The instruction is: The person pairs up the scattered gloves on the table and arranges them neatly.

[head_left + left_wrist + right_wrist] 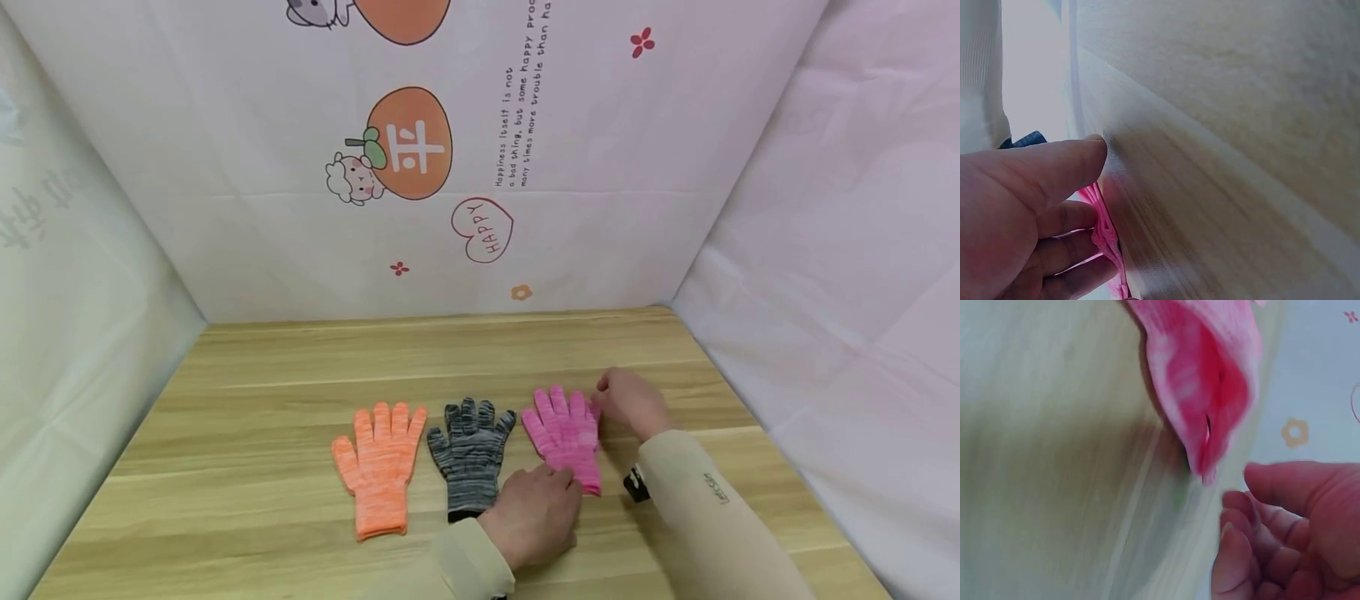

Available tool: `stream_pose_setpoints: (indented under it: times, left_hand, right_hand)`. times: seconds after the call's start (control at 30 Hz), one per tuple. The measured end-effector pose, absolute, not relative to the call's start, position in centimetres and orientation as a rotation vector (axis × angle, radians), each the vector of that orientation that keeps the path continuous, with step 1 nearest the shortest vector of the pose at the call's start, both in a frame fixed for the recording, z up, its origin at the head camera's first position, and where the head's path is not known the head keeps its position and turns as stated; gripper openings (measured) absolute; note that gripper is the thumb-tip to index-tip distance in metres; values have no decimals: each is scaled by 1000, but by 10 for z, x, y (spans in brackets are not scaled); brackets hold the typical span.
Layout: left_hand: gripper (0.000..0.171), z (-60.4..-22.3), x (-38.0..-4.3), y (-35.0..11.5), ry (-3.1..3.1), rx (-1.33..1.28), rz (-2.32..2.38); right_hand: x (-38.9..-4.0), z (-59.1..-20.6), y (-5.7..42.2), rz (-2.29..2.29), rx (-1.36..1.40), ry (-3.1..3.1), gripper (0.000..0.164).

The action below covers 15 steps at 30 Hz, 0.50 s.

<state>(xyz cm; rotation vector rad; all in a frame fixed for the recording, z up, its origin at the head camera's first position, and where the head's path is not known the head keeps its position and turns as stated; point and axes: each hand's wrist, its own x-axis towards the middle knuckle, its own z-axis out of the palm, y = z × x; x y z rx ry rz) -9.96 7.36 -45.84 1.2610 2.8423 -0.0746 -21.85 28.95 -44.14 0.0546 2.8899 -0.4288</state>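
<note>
Three knit gloves lie flat in a row on the wooden table, fingers pointing away: an orange glove (382,471), a grey-and-black glove (470,454) and a pink glove (567,437). My left hand (534,512) rests at the cuff end of the pink one. In the left wrist view, the fingertips of that hand (1047,219) touch the pink edge while the thumb stands apart. My right hand (633,402) is beside the pink glove's right-hand finger. The right wrist view shows this hand (1291,531) with loosely bent fingers, a small gap from the pink fabric (1200,381).
The wooden table (247,500) meets a white printed cloth backdrop (300,250) at the rear. White cloth also stands along the left side (75,292) and the right side (847,292). A small black item (637,485) shows at the right sleeve.
</note>
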Motion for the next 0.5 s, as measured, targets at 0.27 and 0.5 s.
stream_pose_setpoints:
  times: [0.27, 0.5]
  left_hand:
    - [34, -458, -101, 77, 2856, 1266, -123]
    - [32, -457, -103, 80, 2856, 1278, -109]
  right_hand:
    - [-203, -444, 296, -747, 97, 2645, 32]
    - [-193, -447, 295, -1051, 141, 2508, 59]
